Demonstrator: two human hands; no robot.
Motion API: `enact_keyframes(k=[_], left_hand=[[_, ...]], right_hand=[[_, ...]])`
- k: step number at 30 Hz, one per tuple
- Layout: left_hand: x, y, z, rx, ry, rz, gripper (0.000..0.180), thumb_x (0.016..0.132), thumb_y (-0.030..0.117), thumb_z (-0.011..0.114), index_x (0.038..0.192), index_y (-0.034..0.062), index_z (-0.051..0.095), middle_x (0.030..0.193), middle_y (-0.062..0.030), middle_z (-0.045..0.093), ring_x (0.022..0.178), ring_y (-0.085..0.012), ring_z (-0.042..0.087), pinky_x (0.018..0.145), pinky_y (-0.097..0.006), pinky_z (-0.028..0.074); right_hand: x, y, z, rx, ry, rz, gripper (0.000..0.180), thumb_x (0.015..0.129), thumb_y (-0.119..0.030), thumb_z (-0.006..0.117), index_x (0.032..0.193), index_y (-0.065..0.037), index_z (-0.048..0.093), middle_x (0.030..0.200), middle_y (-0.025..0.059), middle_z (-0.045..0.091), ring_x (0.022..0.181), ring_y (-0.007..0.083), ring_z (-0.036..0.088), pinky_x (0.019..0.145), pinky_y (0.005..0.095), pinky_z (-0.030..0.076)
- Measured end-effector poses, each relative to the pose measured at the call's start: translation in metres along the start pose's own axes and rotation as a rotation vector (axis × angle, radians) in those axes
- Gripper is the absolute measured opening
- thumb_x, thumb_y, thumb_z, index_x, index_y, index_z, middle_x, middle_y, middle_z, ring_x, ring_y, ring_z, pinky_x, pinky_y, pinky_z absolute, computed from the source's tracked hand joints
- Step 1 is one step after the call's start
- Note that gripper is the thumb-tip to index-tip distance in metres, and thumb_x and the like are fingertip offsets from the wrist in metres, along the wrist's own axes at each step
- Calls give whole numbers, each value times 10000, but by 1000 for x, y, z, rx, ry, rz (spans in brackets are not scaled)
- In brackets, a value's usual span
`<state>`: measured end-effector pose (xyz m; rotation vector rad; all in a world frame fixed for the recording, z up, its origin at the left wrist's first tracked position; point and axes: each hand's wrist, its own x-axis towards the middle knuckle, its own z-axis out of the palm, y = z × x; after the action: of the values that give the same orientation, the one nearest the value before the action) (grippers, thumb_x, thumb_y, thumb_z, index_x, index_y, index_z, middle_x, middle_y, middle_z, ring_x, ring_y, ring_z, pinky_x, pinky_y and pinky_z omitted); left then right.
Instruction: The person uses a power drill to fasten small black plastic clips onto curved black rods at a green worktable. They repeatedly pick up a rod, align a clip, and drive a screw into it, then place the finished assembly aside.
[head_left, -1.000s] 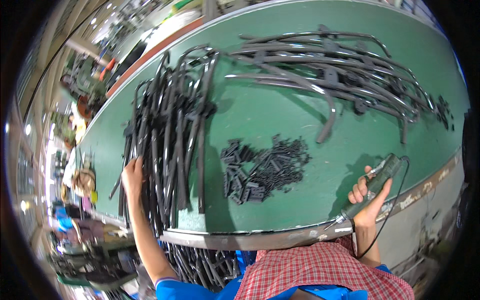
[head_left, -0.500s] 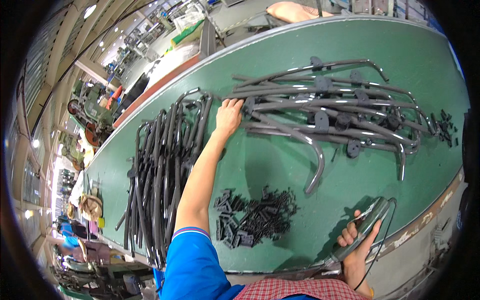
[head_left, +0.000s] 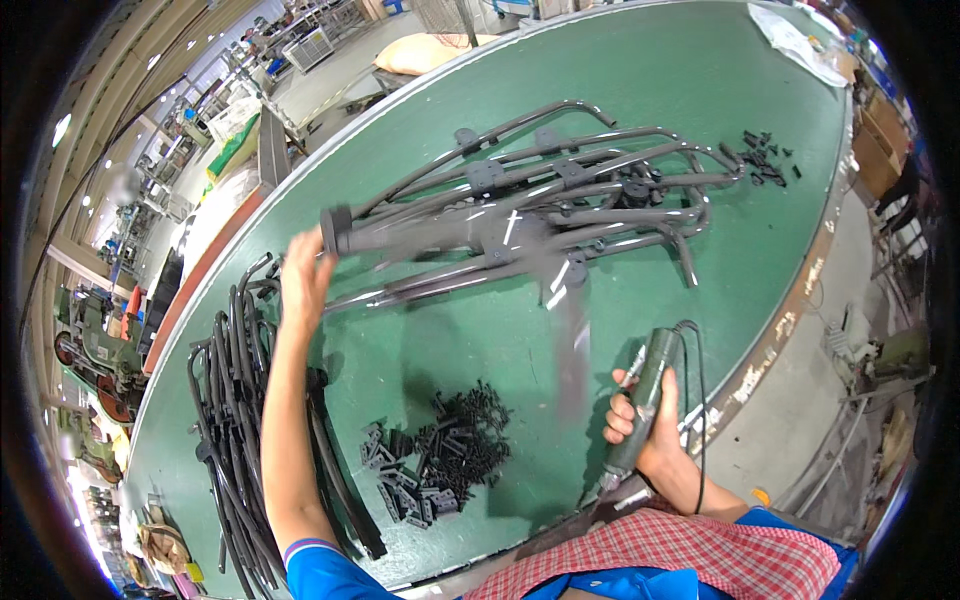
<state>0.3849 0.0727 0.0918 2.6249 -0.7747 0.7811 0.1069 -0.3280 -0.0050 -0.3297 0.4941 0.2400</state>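
Note:
My left hand [head_left: 303, 285] is closed on the left end of a bent black metal tube [head_left: 420, 238], beside a round black fitting [head_left: 336, 231]. Motion smears this tube; its bent end hangs blurred over the table's middle, and the rest crosses a pile of similar bent tubes [head_left: 585, 165]. Closed round the dark green body of a corded electric screwdriver [head_left: 656, 368], my right hand [head_left: 640, 425] is near the table's front edge. The tool slants, its narrow tip pointing down to the left. Between my arms lies a heap of black screws and small plastic blocks [head_left: 430, 460].
A stack of black tubes [head_left: 235, 420] lies on the left of the green table [head_left: 680, 60], partly behind my left forearm. Small black pieces [head_left: 765, 160] are scattered at the right, and a white plastic bag [head_left: 795, 42] sits at the far right corner. Machines stand beyond the left edge.
My left hand has drawn a tube leftward and raised its end from the pile. My right hand still holds the screwdriver, now more upright. The whole view has shifted.

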Motion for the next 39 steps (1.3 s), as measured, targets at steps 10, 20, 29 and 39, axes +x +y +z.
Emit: enact_keyframes(k=[10, 20, 29, 39], left_hand=[[-38, 222, -61, -188, 2, -137, 326, 903, 162, 588, 1189, 13, 539, 1036, -231, 630, 953, -402, 621, 796, -430, 503], [-152, 302, 28, -593, -691, -462, 313, 910, 242, 568, 1114, 6, 565, 877, -235, 644, 814, -401, 637, 681, -456, 499], [-167, 285, 29, -646, -303, -349, 281, 868, 210, 609, 1055, 4, 651, 868, -151, 646, 823, -323, 631, 745, -386, 518], [-162, 245, 38, -120, -264, -264, 171, 738, 139, 688, 882, 61, 642, 952, -91, 573, 927, -281, 538, 796, -378, 469]], right_hand=[[-16, -4, -3, 30, -165, -121, 706, 865, -738, 366, 1142, -104, 506, 604, 5, 375, 488, 137, 357, 481, 304, 307], [-6, 12, 49, -308, -514, -25, 1007, 780, -812, 416, 1450, -72, 286, 604, 36, 450, 476, 168, 449, 484, 332, 378], [0, 29, 53, -516, -201, -107, 911, 872, -743, 336, 1415, -10, 326, 639, 19, 440, 490, 129, 409, 474, 295, 353], [-5, 37, 49, -534, -227, -73, 903, 857, -737, 397, 1423, -37, 334, 714, 31, 512, 513, 132, 454, 488, 289, 368]])
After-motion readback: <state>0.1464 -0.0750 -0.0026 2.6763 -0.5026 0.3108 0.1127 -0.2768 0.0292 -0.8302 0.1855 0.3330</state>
